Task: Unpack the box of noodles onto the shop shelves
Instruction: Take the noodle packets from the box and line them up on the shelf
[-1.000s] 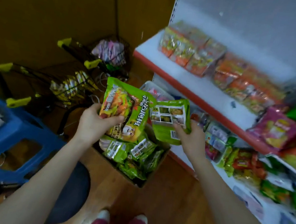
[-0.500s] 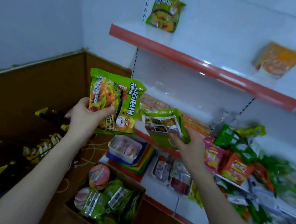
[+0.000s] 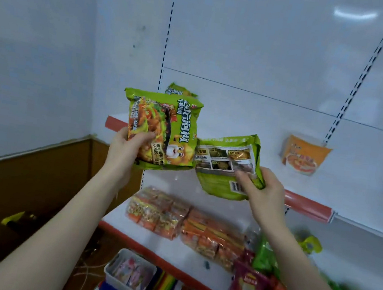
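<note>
My left hand (image 3: 124, 150) grips a green noodle packet (image 3: 163, 129), printed front towards me, held up in front of the upper shelf (image 3: 309, 205). My right hand (image 3: 262, 190) grips a second green noodle packet (image 3: 228, 164) with its back label showing, just right of the first. Another green packet (image 3: 180, 91) stands on the upper shelf behind the left one, mostly hidden. The box of noodles is out of view.
An orange noodle packet (image 3: 302, 153) leans at the back of the upper shelf. The shelf below (image 3: 172, 247) holds rows of orange packets (image 3: 187, 222) and red and green snack bags (image 3: 249, 288). A plastic tub (image 3: 129, 273) sits lower. A brown wall panel (image 3: 22, 185) is on the left.
Both hands have risen with their packets from over the box on the floor up to the upper shelf. My view has tilted up, and the box has dropped out of sight.
</note>
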A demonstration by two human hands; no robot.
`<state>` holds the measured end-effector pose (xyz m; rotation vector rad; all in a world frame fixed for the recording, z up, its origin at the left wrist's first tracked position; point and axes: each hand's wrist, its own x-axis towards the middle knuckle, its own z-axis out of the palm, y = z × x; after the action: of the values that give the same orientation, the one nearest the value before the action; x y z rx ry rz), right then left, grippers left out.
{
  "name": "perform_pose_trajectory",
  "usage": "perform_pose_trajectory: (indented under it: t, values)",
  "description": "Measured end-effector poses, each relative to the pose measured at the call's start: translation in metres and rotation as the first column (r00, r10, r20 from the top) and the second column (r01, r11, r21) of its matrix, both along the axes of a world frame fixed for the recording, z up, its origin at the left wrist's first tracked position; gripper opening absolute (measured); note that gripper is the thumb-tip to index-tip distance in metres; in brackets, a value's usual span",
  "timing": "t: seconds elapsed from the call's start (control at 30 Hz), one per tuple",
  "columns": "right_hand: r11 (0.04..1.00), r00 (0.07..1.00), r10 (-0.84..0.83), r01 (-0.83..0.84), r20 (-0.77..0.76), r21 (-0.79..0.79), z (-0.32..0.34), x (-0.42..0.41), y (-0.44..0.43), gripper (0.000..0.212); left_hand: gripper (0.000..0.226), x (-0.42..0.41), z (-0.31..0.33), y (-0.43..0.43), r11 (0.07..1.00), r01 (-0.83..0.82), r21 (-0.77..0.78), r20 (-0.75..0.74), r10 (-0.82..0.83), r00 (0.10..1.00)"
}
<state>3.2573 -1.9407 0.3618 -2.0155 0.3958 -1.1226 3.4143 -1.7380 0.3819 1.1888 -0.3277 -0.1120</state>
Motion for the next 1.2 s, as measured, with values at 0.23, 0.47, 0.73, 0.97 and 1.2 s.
perform_pose_trajectory:
  t: [0.23, 0.47, 0.73, 0.97, 1.2]
  values:
    - [0.998, 0.995, 0.036, -0.041, 0.094, 0.048, 0.052, 0.054, -0.050, 0.015, 0.033, 0.039, 0.025, -0.041, 0.982, -0.021, -0.190, -0.156, -0.010, 0.988]
    - [1.000, 0.993, -0.019, 0.020, 0.117, -0.012, 0.075, 0.122, -0.067, 0.010, 0.014, 0.116, 0.041, -0.063, 0.992, -0.063, -0.109, -0.174, 0.043, 0.984]
    - [0.973, 0.977, -0.204, 0.209, 0.061, -0.101, 0.080, 0.165, -0.087, 0.016, 0.054, 0.207, 0.043, -0.113, 0.998, 0.013, 0.059, -0.112, -0.006, 0.994]
    - [0.960, 0.968, -0.246, 0.237, -0.049, -0.146, 0.088, 0.199, -0.133, 0.018, 0.039, 0.247, 0.032, -0.171, 0.987, 0.091, 0.135, -0.202, -0.062, 0.977]
    - [0.962, 0.948, -0.204, 0.148, -0.244, -0.229, 0.108, 0.237, -0.177, 0.019, 0.058, 0.278, 0.028, -0.185, 0.459, -0.265, 0.848, 0.319, -0.042, 0.947]
